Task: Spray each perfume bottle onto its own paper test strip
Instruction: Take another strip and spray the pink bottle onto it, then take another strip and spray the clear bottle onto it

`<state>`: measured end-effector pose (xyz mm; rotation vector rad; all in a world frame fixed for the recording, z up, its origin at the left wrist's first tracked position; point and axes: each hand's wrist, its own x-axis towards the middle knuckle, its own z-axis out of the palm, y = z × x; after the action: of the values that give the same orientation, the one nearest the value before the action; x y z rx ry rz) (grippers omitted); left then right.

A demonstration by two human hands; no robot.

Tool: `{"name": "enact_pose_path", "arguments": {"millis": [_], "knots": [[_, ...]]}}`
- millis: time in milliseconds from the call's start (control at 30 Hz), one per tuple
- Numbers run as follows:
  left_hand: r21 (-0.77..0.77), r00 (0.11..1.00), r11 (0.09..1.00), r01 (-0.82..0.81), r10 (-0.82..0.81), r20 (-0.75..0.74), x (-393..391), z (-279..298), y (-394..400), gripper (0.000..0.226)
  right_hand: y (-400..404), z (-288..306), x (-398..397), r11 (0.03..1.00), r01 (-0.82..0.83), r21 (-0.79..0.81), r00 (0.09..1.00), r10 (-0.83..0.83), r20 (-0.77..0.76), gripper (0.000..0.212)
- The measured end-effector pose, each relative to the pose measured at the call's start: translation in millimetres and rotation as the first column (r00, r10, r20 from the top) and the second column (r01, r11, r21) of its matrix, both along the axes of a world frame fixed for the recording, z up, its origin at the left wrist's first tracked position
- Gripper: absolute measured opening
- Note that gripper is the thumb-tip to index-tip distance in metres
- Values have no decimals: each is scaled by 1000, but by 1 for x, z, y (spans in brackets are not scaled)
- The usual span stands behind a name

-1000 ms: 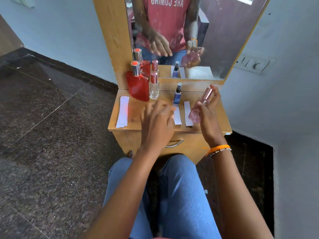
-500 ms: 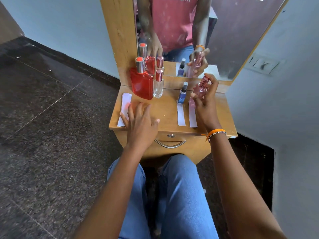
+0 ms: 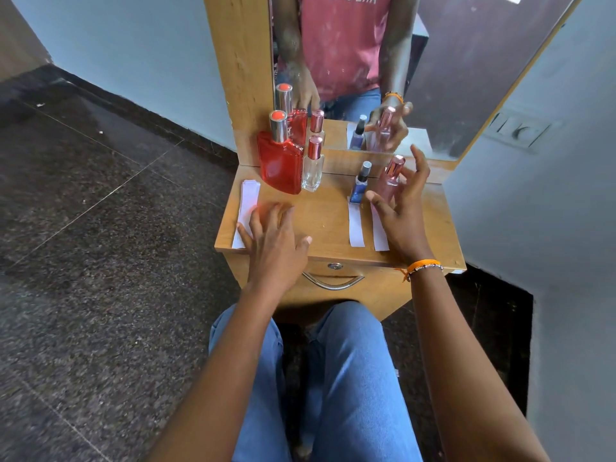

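On the small wooden dresser top [image 3: 326, 218] stand a red bottle [image 3: 280, 166], a clear bottle with a pink cap [image 3: 313, 168], a small blue bottle [image 3: 359, 188] and a pink bottle [image 3: 390, 180]. Two white paper strips lie flat, one [image 3: 356, 228] in front of the blue bottle and one [image 3: 379, 233] in front of the pink bottle. A stack of spare strips [image 3: 249, 201] lies at the left edge. My right hand [image 3: 401, 215] hovers around the upright pink bottle with fingers spread. My left hand [image 3: 275, 238] rests flat, with its fingertips at the stack.
A mirror [image 3: 450, 61] rises behind the bottles and reflects them and my hands. A drawer with a metal handle [image 3: 333, 283] sits under the top. My knees in blue jeans [image 3: 350, 378] are close to it. A wall switch plate [image 3: 520, 130] is at the right.
My right hand has set the tilted pink bottle upright at the back beside the blue one and spread its fingers. My left hand has slid left to the strip stack.
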<state>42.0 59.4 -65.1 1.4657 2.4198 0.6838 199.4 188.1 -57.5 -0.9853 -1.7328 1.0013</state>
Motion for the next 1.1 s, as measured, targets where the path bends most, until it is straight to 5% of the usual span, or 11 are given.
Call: {"name": "enact_pose_path", "arguments": {"millis": [67, 200, 333, 567, 733, 1100], "knots": [[9, 1000, 1000, -1, 1, 10, 0, 1, 0, 60, -9, 1, 0, 992, 116, 51, 992, -113, -50, 78], [44, 1000, 999, -1, 0, 27, 2, 6, -1, 55, -49, 4, -11, 899, 389, 204, 918, -359, -169, 38], [181, 998, 982, -48, 40, 49, -1, 14, -6, 45, -84, 5, -39, 935, 246, 255, 969, -232, -84, 10], [233, 973, 949, -214, 187, 132, -34, 18, -24, 48, -86, -2, -104, 998, -63, 28, 983, 58, 176, 16], [190, 944, 946, -261, 208, 258, -50, 12, -30, 48, -74, -5, -134, 998, -35, -49, 959, 48, 279, 10], [211, 948, 959, -192, 125, 292, -63, -5, -31, 39, -74, -2, -162, 977, 61, -205, 964, -4, 265, 12]]}}
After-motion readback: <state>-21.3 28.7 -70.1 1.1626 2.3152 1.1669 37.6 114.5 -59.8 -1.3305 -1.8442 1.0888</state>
